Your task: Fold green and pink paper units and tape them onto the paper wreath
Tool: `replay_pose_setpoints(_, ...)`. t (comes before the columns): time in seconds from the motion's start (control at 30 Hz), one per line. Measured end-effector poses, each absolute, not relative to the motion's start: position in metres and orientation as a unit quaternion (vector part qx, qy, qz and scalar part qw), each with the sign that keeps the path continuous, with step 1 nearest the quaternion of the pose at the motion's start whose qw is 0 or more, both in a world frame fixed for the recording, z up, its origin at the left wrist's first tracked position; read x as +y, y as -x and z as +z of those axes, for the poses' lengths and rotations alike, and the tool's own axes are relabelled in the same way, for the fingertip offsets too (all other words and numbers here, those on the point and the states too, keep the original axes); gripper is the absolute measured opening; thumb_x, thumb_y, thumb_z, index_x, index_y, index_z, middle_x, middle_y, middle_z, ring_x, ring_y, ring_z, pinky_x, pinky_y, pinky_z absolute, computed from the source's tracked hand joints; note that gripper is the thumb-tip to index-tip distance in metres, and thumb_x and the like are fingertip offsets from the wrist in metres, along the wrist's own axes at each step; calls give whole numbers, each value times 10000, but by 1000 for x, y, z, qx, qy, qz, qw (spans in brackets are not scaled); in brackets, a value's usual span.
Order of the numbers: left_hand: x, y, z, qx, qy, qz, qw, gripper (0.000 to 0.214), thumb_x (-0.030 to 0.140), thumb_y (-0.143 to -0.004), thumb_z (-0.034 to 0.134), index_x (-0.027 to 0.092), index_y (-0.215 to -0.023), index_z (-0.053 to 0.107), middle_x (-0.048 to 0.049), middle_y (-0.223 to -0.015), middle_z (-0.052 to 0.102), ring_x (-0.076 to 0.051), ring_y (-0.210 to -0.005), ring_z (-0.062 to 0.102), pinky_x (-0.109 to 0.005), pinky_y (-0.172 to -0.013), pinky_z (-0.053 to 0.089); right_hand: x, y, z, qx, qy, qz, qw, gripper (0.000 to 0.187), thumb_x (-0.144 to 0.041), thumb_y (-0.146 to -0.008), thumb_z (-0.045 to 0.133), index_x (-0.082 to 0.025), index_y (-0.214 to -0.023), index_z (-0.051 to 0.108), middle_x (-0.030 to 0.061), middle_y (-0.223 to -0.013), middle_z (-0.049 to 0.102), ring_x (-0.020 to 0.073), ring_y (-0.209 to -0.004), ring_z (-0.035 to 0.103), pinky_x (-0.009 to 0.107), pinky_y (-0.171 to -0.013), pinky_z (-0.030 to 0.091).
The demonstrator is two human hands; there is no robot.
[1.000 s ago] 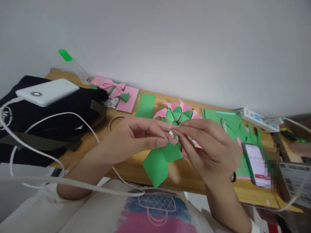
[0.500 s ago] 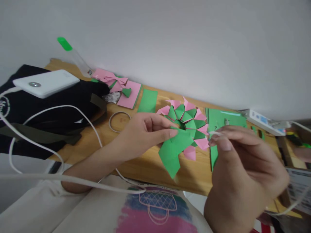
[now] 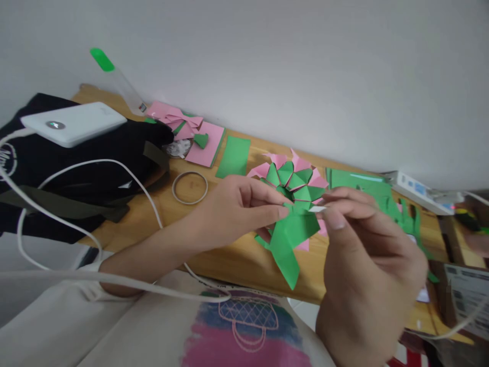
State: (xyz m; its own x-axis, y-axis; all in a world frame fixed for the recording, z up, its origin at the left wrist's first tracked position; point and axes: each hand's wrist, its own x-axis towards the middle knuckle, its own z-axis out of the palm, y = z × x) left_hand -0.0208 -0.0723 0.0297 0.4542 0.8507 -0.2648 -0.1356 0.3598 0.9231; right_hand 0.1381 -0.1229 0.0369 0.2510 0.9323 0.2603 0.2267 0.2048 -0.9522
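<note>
My left hand [image 3: 233, 214] pinches a folded green paper piece [image 3: 292, 237] between thumb and fingers. Two pointed flaps of that piece hang down over the desk. Directly behind it is a ring-shaped paper flower [image 3: 308, 192] with green inner folds and pink outer tips; whether the piece is joined to it cannot be seen. A small white strip [image 3: 317, 209] sticks out from the pinched thumb and forefinger of my right hand [image 3: 370, 265]. Its tip is at the upper edge of the green piece, and I cannot tell if they touch.
On the left, a white power bank [image 3: 76, 125] lies on a black bag [image 3: 107, 183], its white cable running across my arm. A thin ring [image 3: 190, 173], pink papers [image 3: 208, 148] and a green sheet [image 3: 234, 155] lie behind my left hand. A power strip [image 3: 420, 191] stands at right.
My right hand has moved left, bringing the white strip from beside the flower to the green piece's upper edge. My left hand and the green piece have shifted slightly right.
</note>
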Motion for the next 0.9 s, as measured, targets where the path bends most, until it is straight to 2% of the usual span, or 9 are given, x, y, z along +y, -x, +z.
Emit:
replay_pose_setpoints(0.1,-72,20,30,388,-428,335,744,86,123,-734,659,152,-709,737,21,-627,702,-77,-549,647,-130,-502,522,-123,-138,37,-469,558,321,605,100,-157,-834,678,-231,-897,699,12,-971,646,155,-927,616,292,-792,500)
replay_pose_setpoints(0.17,-72,20,29,378,-413,334,758,75,127,-729,668,148,-706,736,19,-617,696,-71,-538,636,-126,-496,516,-124,-138,38,-460,549,325,617,192,-126,-822,684,-223,-988,681,9,-957,653,140,-891,622,279,-785,505)
replay_pose_setpoints(0.27,-71,20,29,363,-393,324,780,66,118,-719,677,138,-711,740,13,-605,688,-70,-528,622,-129,-489,511,-125,-137,38,-494,537,347,589,353,-82,-804,682,-249,-1111,629,-15,-899,659,125,-856,622,260,-755,516)
replay_pose_setpoints(0.43,-70,21,28,322,-352,316,820,90,107,-723,678,156,-734,753,8,-633,704,-83,-562,646,-143,-517,528,-126,-136,37,-523,546,350,553,402,-102,-803,683,-281,-1152,594,-36,-812,646,126,-766,611,267,-684,517)
replay_pose_setpoints(0.57,-70,22,27,318,-340,325,823,85,97,-722,686,153,-719,749,8,-628,701,-81,-559,649,-138,-519,536,-125,-137,36,-542,552,325,544,364,-107,-789,694,-278,-1102,620,-17,-893,642,142,-820,611,298,-721,520)
replay_pose_setpoints(0.73,-69,22,25,326,-351,319,818,64,111,-743,683,137,-725,738,3,-629,697,-81,-562,655,-131,-517,544,-126,-140,39,-606,567,236,505,218,-96,-762,704,-264,-900,681,17,-999,620,205,-1018,595,408,-888,493)
replay_pose_setpoints(0.9,-70,22,25,327,-359,320,814,71,99,-748,681,137,-718,734,15,-593,681,-71,-551,649,-122,-528,545,-128,-142,42,-627,568,237,479,173,-99,-784,670,-258,-846,699,33,-1033,603,223,-1071,585,445,-912,487)
